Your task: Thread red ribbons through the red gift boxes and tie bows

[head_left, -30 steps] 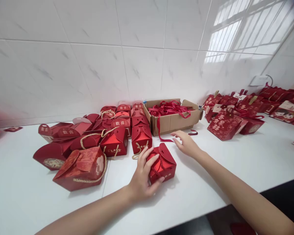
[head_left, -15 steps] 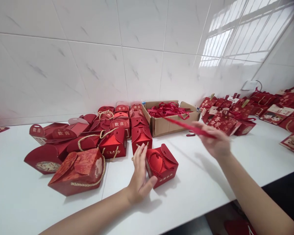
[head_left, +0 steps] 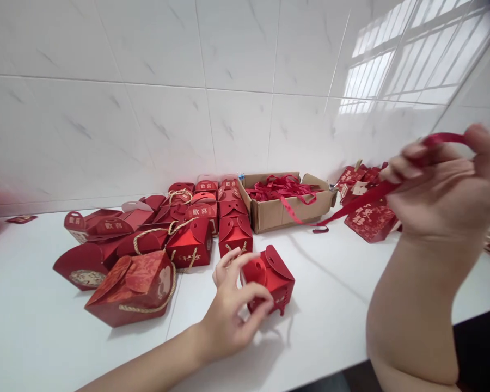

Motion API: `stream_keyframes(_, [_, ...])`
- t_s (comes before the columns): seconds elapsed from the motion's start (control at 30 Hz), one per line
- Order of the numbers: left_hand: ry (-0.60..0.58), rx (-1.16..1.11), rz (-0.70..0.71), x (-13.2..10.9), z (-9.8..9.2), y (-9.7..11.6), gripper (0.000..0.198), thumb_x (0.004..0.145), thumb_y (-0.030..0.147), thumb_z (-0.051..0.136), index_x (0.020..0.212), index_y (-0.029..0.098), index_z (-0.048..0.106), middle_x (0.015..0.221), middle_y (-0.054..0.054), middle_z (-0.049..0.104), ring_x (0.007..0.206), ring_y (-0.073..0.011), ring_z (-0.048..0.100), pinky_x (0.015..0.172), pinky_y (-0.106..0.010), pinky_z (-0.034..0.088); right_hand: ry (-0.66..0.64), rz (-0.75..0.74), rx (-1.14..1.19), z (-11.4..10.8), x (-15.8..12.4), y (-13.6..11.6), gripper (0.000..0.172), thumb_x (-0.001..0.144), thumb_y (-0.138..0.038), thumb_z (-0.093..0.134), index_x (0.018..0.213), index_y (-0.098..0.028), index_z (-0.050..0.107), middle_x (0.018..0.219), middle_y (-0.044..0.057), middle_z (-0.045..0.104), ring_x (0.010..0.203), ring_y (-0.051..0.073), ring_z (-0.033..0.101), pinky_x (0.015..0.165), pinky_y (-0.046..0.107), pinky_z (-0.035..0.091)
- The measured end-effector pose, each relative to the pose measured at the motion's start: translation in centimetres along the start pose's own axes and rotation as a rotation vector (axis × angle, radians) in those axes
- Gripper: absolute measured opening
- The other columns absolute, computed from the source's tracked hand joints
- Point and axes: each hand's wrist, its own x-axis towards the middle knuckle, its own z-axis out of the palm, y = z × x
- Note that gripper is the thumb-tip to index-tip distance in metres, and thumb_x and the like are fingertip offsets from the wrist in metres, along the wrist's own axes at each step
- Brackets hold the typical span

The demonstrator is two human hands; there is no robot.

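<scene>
Right hand (head_left: 436, 190) higher, ribbon (head_left: 367, 200) apparently gripped, counter (head_left: 330, 310) between box (head_left: 283, 280) and edge

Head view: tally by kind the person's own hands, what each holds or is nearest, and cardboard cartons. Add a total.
Hands: 2 (left hand, right hand)
Gift box, nearest the left hand: 1
Ribbon, in the right hand: 1
Cardboard carton: 1
Total: 5

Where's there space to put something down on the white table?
There's bare table between the lone red box and the right forearm, and at the front left, between the front gold-roped box and the left forearm. It's crowded left of the cardboard box, where red boxes are packed together.
</scene>
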Motion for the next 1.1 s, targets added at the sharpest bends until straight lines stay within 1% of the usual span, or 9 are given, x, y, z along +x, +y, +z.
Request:
stream_keyframes(0.07, [-0.095, 0.073, 0.228, 1.1, -2.9, 1.4, 0.010, 0.077, 0.024, 0.059, 0.084, 0.029, 0.065, 0.130, -0.006, 0.049, 0.125, -0.0292, 0.035, 0.103, -0.054, 0.026, 0.097, 0.033, 0.330, 1.4, -0.3, 0.0, 0.052, 0.087, -0.061, 0.029, 0.083, -0.025, 0.066, 0.079, 0.008, 0.061, 0.074, 0.021, 0.056, 0.057, 0.035, 0.041])
stream_keyframes(0.1, [-0.087, 0.101, 0.292, 1.8, -4.4, 1.9, 0.010, 0.077, 0.028, 0.060, 0.085, 0.030, 0.065, 0.127, -0.006, 0.052, 0.122, -0.0295, 0.038, 0.101, -0.052, 0.028, 0.054, 0.061, 0.383, 1.8, -0.5, 0.1, 0.047, 0.086, -0.059, 0.040, 0.077, -0.022, 0.068, 0.074, 0.007, 0.062, 0.068, 0.018, 0.055, 0.055, 0.032, 0.040])
stream_keyframes(0.2, [-0.075, 0.226, 0.138, 4.4, -7.9, 2.3, 0.009, 0.080, 0.034, 0.059, 0.079, 0.030, 0.066, 0.096, -0.003, 0.064, 0.100, -0.0268, 0.050, 0.089, -0.047, 0.036, -0.533, 0.084, 0.088, 2.3, -0.9, 0.4, 0.033, 0.081, -0.049, 0.058, 0.075, -0.019, 0.072, 0.066, 0.003, 0.063, 0.060, 0.013, 0.055, 0.051, 0.026, 0.039])
stream_keyframes(0.27, [-0.203, 0.343, -0.036, 6.1, -8.5, 1.6, 0.017, 0.082, 0.043, 0.057, 0.081, 0.030, 0.068, 0.076, -0.001, 0.064, 0.080, -0.0226, 0.053, 0.083, -0.044, 0.037, -0.958, 0.027, -0.075, 2.6, -1.0, 0.5, 0.023, 0.081, -0.039, 0.061, 0.079, -0.019, 0.073, 0.069, 0.002, 0.066, 0.061, 0.012, 0.057, 0.053, 0.025, 0.041])
stream_keyframes(0.33, [-0.358, 0.369, -0.169, 7.4, -7.9, 0.6, 0.028, 0.083, 0.051, 0.051, 0.082, 0.029, 0.069, 0.067, 0.000, 0.062, 0.072, -0.0203, 0.053, 0.081, -0.043, 0.036, -1.180, -0.035, -0.158, 3.3, -0.9, 0.7, 0.020, 0.082, -0.031, 0.058, 0.084, -0.019, 0.074, 0.074, 0.002, 0.069, 0.063, 0.013, 0.059, 0.055, 0.024, 0.042])
stream_keyframes(0.43, [-0.538, 0.300, -0.265, 8.5, -5.8, -0.3, 0.033, 0.086, 0.052, 0.045, 0.088, 0.029, 0.070, 0.069, 0.000, 0.063, 0.070, -0.0189, 0.053, 0.082, -0.041, 0.036, -1.193, -0.069, -0.226, 4.7, -0.8, 1.3, 0.020, 0.082, -0.023, 0.054, 0.086, -0.019, 0.074, 0.076, 0.002, 0.071, 0.062, 0.012, 0.059, 0.054, 0.023, 0.041])
stream_keyframes(0.53, [-0.625, 0.256, -0.290, 8.8, -4.0, -0.3, 0.028, 0.085, 0.048, 0.050, 0.093, 0.030, 0.070, 0.076, -0.002, 0.061, 0.075, -0.0201, 0.053, 0.079, -0.038, 0.037, -1.199, -0.053, -0.258, 5.9, -0.7, 2.2, 0.022, 0.081, -0.024, 0.054, 0.088, -0.019, 0.074, 0.077, 0.002, 0.071, 0.059, 0.012, 0.057, 0.050, 0.023, 0.039])
stream_keyframes(0.73, [-0.667, 0.227, -0.257, 8.7, -2.7, -0.6, 0.030, 0.083, 0.049, 0.052, 0.098, 0.030, 0.069, 0.082, -0.004, 0.055, 0.081, -0.0211, 0.051, 0.078, -0.036, 0.038, -1.300, 0.056, -0.291, 7.4, -0.1, 3.4, 0.023, 0.079, -0.032, 0.056, 0.080, -0.017, 0.073, 0.067, 0.001, 0.065, 0.051, 0.009, 0.047, 0.045, 0.022, 0.034])
stream_keyframes(1.1, [-0.664, 0.188, -0.250, 8.6, -2.4, -1.0, 0.032, 0.083, 0.050, 0.052, 0.099, 0.030, 0.070, 0.080, -0.003, 0.053, 0.078, -0.0203, 0.050, 0.076, -0.034, 0.038, -1.287, 0.207, -0.335, 7.7, 0.4, 3.9, 0.023, 0.076, -0.034, 0.055, 0.068, -0.017, 0.068, 0.053, -0.002, 0.048, 0.045, 0.007, 0.036, 0.043, 0.023, 0.025])
